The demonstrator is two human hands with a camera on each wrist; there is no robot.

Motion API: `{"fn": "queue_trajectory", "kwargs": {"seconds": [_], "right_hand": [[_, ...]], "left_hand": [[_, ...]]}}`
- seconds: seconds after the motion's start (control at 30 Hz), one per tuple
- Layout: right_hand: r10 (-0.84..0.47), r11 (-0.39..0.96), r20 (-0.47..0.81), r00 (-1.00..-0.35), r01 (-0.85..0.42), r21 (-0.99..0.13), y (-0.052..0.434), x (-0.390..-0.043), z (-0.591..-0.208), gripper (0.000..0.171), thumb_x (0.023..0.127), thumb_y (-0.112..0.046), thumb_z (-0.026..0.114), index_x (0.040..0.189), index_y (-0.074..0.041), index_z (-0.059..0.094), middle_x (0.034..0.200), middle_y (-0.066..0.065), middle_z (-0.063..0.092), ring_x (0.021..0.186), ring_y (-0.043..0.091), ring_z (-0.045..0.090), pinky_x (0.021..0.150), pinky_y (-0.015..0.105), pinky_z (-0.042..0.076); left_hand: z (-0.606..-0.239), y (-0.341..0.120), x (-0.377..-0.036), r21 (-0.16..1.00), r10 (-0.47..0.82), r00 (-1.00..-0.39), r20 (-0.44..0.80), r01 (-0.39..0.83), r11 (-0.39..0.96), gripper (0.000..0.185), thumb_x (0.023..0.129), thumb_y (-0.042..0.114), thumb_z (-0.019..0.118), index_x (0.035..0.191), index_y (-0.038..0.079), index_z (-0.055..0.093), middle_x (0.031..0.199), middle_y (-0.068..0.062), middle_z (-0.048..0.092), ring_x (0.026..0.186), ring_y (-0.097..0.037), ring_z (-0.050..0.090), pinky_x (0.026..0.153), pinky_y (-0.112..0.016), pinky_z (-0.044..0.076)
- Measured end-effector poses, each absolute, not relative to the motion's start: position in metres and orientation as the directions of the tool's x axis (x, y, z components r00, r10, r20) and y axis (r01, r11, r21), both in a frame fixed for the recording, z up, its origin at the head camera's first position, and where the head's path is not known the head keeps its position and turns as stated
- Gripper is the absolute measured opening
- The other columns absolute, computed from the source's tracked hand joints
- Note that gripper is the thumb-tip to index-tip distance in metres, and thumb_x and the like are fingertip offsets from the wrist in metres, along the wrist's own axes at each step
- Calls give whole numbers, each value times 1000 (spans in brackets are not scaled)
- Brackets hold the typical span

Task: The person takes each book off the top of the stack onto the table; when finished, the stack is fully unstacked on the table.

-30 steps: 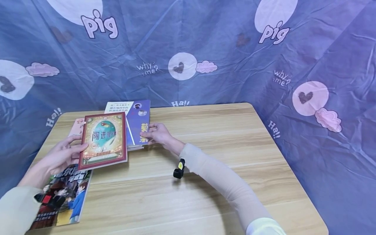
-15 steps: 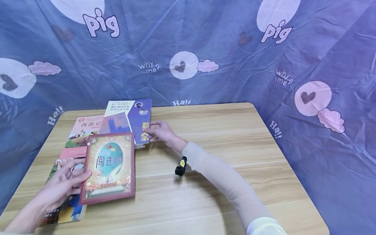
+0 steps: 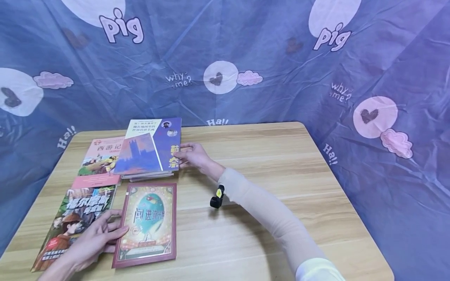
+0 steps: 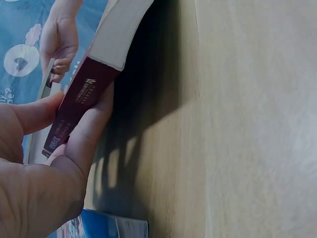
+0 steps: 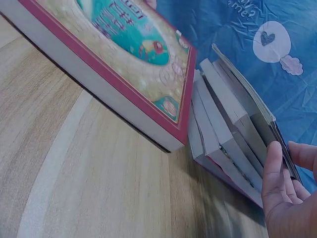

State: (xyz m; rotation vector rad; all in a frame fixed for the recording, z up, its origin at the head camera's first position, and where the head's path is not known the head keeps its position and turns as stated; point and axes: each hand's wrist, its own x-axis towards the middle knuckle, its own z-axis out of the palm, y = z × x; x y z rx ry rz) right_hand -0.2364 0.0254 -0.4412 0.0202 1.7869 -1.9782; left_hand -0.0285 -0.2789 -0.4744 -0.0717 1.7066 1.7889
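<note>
My left hand (image 3: 116, 232) grips the left edge of a red-bordered book (image 3: 149, 224), thumb on the cover; the book lies low over the wooden table (image 3: 281, 175). In the left wrist view, thumb and fingers (image 4: 89, 134) pinch its dark red spine (image 4: 81, 96), which is tilted off the wood. My right hand (image 3: 181, 153) pinches the right edge of a purple book (image 3: 151, 146) that tops a small stack. The right wrist view shows the stack (image 5: 228, 129), the red-bordered book (image 5: 124, 64) and my fingers (image 5: 277, 183) at the stack's edge.
A detective comic book (image 3: 75, 218) lies at the front left, beside the left hand. A pink book (image 3: 100, 156) sticks out from under the stack at the back left. A blue printed cloth (image 3: 246, 58) hangs behind the table. The table's right half is bare wood.
My left hand has carried the red-bordered book from beside the stack toward me and to the right, lowering it to the table's front. The right hand stayed on the purple book.
</note>
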Motion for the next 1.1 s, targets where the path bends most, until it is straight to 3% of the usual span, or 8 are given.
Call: {"fn": "queue_trajectory", "kwargs": {"seconds": [0.2,0.37,0.47,0.63,0.8,0.97,1.1], "right_hand": [[-340,-42,-323,-883,357,-933,23,-238,-442,57,95,-2,74,147,4,51,82,3,71,64,13,67,59,22,62],[-338,-59,-323,-884,363,-930,21,-239,-443,60,97,-4,74,151,3,49,84,3,71,67,13,67,60,22,62],[-328,-65,-322,-888,361,-930,21,-240,-442,60,96,-4,74,150,2,50,85,3,71,69,14,68,61,22,62],[-321,-83,-324,-890,367,-926,21,-242,-442,57,95,-3,74,148,-1,53,85,4,72,70,14,68,61,23,62],[-325,-108,-320,-890,371,-922,24,-242,-442,54,96,-2,72,147,-5,56,86,3,72,71,14,69,62,24,63],[-332,-138,-307,-892,368,-920,29,-242,-441,51,97,-1,70,147,-6,56,89,4,74,74,15,71,65,25,64],[-342,-150,-298,-891,364,-919,38,-240,-439,52,98,-1,69,148,-5,55,89,3,74,76,15,73,67,26,64]], "left_hand": [[-473,-275,-33,857,344,-787,-512,-492,151,45,110,19,57,144,6,31,114,2,74,100,-25,79,84,-48,66],[-464,-269,-39,800,186,-807,-561,-469,375,68,104,23,68,149,-13,31,106,-2,73,90,-19,77,76,-41,67],[-455,-272,-46,754,158,-807,-568,-434,494,67,105,23,67,149,-18,38,99,-3,72,85,-15,74,73,-37,67],[-442,-284,-61,764,191,-813,-550,-397,509,55,109,20,59,149,-16,45,99,-6,74,85,-16,74,75,-35,67],[-431,-294,-84,817,150,-892,-426,-308,487,66,111,30,56,156,-14,34,113,-12,75,89,-16,78,81,-34,67],[-428,-302,-112,861,89,-957,-275,-204,466,72,109,39,59,156,-10,37,107,11,76,92,-7,77,81,-31,67],[-430,-301,-132,891,88,-972,-219,-163,424,71,109,36,59,157,-12,34,99,24,73,93,-2,76,82,-29,66]]}}
